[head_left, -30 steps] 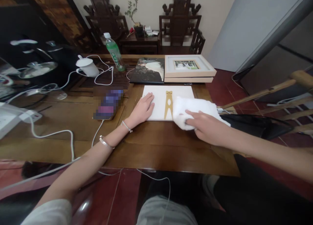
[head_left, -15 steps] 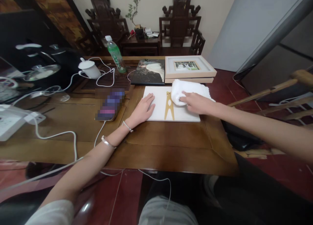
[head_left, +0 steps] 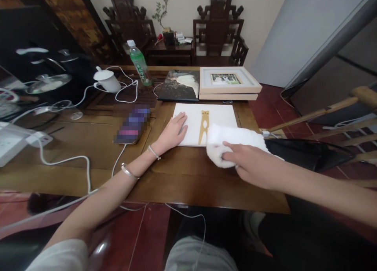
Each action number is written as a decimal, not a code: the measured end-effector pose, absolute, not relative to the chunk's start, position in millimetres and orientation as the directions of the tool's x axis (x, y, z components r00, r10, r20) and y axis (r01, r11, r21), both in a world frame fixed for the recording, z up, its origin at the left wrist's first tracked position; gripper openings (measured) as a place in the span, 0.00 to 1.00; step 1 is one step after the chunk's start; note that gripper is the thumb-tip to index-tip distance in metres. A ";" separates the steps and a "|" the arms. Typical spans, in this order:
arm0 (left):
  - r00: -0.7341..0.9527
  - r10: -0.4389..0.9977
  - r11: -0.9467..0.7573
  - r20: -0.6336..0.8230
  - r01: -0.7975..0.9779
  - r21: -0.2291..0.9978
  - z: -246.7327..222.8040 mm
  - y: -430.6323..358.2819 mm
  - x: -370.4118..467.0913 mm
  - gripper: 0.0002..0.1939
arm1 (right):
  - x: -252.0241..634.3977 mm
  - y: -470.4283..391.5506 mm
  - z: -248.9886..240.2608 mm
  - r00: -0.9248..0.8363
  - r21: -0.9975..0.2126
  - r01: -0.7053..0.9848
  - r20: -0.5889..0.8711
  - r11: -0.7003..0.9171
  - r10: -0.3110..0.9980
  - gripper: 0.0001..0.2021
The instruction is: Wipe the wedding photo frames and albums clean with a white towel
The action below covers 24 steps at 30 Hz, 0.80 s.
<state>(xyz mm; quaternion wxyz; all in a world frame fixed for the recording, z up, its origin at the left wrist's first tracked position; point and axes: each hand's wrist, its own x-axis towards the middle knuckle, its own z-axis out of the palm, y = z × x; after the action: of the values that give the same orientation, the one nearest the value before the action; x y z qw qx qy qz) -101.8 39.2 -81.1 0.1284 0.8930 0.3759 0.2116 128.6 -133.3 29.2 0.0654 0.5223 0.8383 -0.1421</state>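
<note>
White board (head_left: 218,116): it lies flat on the wooden table (head_left: 188,176), near the middle, with a golden stand part (head_left: 203,126) on its upper face. One board of this kind is seen.
Left hand (head_left: 173,131): it lies flat, fingers stretched, on the left edge of the white board and presses it down. It grips nothing.
Towel (head_left: 232,139): one white towel, bunched, covers the near right corner of the board and hangs over onto the table.
Right hand (head_left: 250,161): its fingers are closed on the near end of the towel and press it down. The two hands are apart, one on each side of the golden part.
Doing the wipe well: in my judgement the left hand should keep firm pressure so the board does not slide, and the towel should go in straight, even strokes. It should also pass around the golden part and not catch on it.
Count, far left: one white power strip (head_left: 11,143) with its cables, and one white cup with lid (head_left: 106,81).
Count, middle: one phone (head_left: 132,123), blurred; one green bottle (head_left: 140,65); one dark picture (head_left: 179,84).
Count, right: one framed picture (head_left: 228,81), standing on one more frame.
Count, behind: two dark carved chairs (head_left: 218,31).
</note>
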 end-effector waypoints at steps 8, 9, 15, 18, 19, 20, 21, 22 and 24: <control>0.633 0.726 -0.683 0.270 0.618 0.389 -78.6 38.0 -101.7 0.26 | 140.0 -49.6 20.8 -0.350 -0.042 0.936 -0.180 0.349 0.919 0.20; 0.633 0.726 -0.682 0.268 0.618 0.391 -78.5 38.0 -101.9 0.26 | 139.8 -39.6 20.1 -0.333 -0.033 0.943 -0.161 0.333 0.929 0.21; 0.640 0.722 -0.687 0.265 0.613 0.391 -77.8 37.9 -102.7 0.25 | 122.1 -15.3 4.1 -0.469 0.094 0.874 -0.094 0.476 0.878 0.25; 0.638 0.723 -0.685 0.265 0.614 0.392 -77.4 37.4 -101.6 0.25 | 108.6 -32.1 -7.2 -0.537 0.113 0.826 -0.141 0.552 0.832 0.29; 0.637 0.723 -0.685 0.267 0.613 0.393 -77.6 37.5 -101.2 0.25 | 104.3 -41.7 -9.2 -0.545 0.105 0.820 -0.156 0.563 0.824 0.30; 0.635 0.724 -0.685 0.270 0.613 0.394 -77.9 37.7 -101.0 0.25 | 100.1 -52.7 -9.8 -0.555 0.093 0.814 -0.169 0.573 0.815 0.30; 0.633 0.725 -0.684 0.272 0.612 0.397 -78.5 38.1 -100.9 0.25 | 96.0 -64.7 -9.0 -0.569 0.080 0.805 -0.181 0.588 0.802 0.30; 0.632 0.725 -0.683 0.273 0.611 0.399 -79.1 38.6 -101.1 0.25 | 91.9 -77.1 -7.0 -0.583 0.067 0.794 -0.194 0.604 0.789 0.30; 0.635 0.724 -0.684 0.270 0.609 0.402 -80.5 39.7 -102.1 0.26 | 84.3 -100.7 -0.7 -0.598 0.040 0.781 -0.243 0.623 0.764 0.29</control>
<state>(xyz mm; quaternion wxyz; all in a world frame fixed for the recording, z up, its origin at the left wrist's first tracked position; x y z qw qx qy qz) -102.1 39.7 -80.5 0.1381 0.8936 0.3728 0.2084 84.3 -100.7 -0.7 0.1187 0.4326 0.8931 -0.0353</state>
